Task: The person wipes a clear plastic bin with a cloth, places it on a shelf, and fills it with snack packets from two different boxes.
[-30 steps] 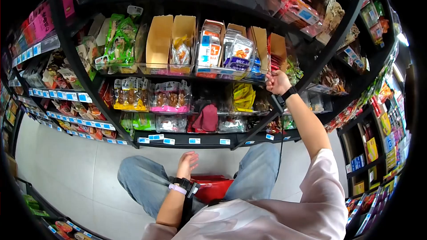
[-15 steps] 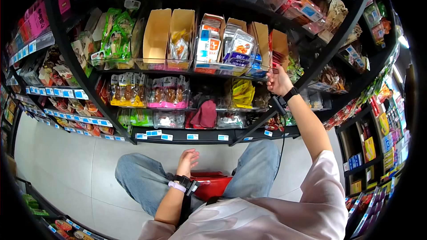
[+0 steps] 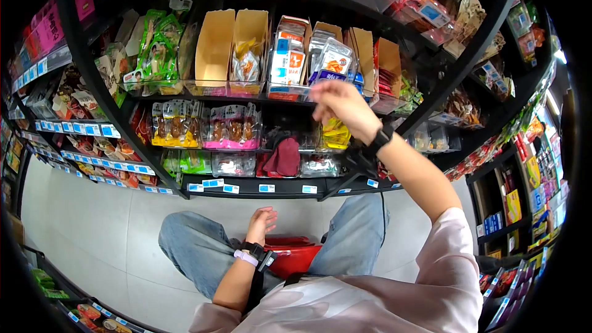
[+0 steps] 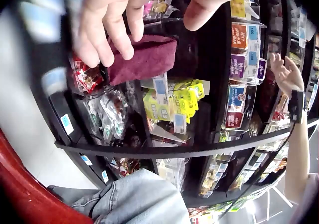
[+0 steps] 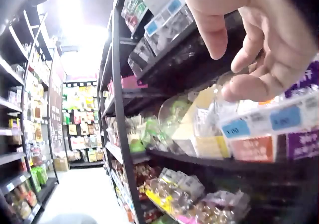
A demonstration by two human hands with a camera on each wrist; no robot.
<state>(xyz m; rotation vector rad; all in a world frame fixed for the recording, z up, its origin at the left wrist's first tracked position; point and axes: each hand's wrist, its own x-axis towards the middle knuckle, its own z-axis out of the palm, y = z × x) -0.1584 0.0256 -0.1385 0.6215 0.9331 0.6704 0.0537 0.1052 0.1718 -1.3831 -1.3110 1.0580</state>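
Observation:
My right hand (image 3: 345,110) is raised in front of the middle shelf, its fingers loosely bent. It overlaps the purple-and-white snack packets (image 3: 335,61) in the head view. In the right wrist view no thing shows between the thumb and fingers (image 5: 251,87), which hang over the price-tag strip (image 5: 259,124). Just left of that hand stand white-and-orange packets (image 3: 288,55) in a box. The left hand (image 3: 261,224) hangs relaxed over the lap and holds nothing. Beyond it, in the left wrist view, a maroon cloth (image 4: 149,59) lies over the lower shelf's edge.
Open cardboard boxes (image 3: 214,49) line the middle shelf, with red packets (image 3: 385,80) in the rightmost. Below are yellow packets (image 3: 335,134) and bagged brown snacks (image 3: 231,126). A slanted black post (image 3: 453,74) crosses at right. Something red (image 3: 290,256) sits between the knees.
My right hand has moved left from the red packets' box to the front of the purple-and-white packets. The left hand has stayed over the lap.

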